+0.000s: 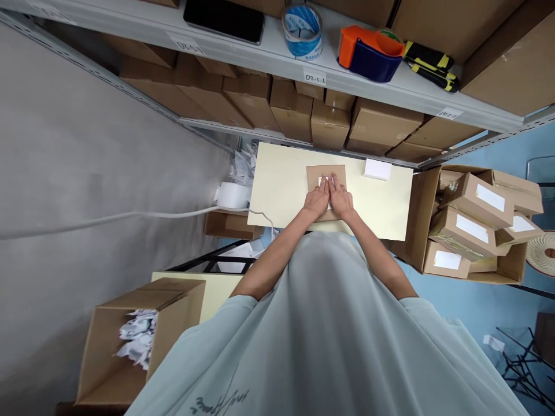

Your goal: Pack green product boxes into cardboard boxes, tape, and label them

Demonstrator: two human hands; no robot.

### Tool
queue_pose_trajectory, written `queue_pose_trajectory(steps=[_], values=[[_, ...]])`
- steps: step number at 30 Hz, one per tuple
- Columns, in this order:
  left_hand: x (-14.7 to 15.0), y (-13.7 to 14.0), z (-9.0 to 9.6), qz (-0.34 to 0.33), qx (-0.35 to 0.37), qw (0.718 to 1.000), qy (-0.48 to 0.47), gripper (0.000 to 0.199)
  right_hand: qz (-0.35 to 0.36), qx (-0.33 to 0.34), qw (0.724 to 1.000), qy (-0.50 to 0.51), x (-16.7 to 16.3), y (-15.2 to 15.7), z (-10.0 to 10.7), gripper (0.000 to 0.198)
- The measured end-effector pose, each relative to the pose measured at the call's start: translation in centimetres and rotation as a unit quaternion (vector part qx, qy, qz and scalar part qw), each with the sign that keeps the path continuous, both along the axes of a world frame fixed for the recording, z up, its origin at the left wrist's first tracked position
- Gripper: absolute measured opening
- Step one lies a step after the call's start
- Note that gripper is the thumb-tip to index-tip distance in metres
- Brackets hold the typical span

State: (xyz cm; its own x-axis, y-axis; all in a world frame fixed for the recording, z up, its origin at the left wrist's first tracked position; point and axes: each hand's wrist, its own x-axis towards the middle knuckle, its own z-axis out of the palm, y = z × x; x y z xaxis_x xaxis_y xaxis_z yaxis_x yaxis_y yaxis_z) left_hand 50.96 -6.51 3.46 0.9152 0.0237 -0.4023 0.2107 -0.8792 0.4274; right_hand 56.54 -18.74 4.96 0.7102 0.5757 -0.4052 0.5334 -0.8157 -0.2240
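A brown cardboard box [314,172] lies on the pale yellow table [281,173] in front of me. On its top face is a white label [321,181], largely covered by my fingers. My left hand [318,197] rests flat on the label's left side with fingers stretched forward. Beside it, my right hand [340,197] lies flat on the right side, fingers also extended. The two hands nearly touch at the index fingers. Neither one grips anything. To the right of the box sits a white stack of labels or paper [377,169].
A shelf above holds a phone [225,20], a tape roll [302,34], an orange-and-blue tape dispenser [368,53] and yellow-black cutters [431,66]. Labelled parcels fill a large carton [418,214] at right. Crumpled paper [139,338] lies in a carton at left. A white cable [173,215] reaches the table.
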Motion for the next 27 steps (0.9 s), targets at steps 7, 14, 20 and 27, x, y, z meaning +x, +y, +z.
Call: queue_pose_trajectory(steps=[7,14,20,27], values=[[-2.5,-0.5,1.4,-0.036,0.013,0.999,-0.003,0.070,0.006,0.026,1.000,-0.002,-1.0,-1.2,-0.3,0.075],[-6.1,-1.6,3.3,-0.082,0.033,0.996,-0.014,0.060,0.011,0.028,1.000,0.008,-0.8,-1.2,0.0,0.075],[-7.1,-0.9,3.7,-0.076,0.055,0.995,0.024,0.054,0.013,0.031,0.999,0.007,-0.7,-1.3,-0.1,0.074],[-5.6,0.4,4.0,-0.021,0.040,0.998,0.031,0.058,0.009,0.030,1.000,0.001,-0.7,-1.4,-0.1,0.072]])
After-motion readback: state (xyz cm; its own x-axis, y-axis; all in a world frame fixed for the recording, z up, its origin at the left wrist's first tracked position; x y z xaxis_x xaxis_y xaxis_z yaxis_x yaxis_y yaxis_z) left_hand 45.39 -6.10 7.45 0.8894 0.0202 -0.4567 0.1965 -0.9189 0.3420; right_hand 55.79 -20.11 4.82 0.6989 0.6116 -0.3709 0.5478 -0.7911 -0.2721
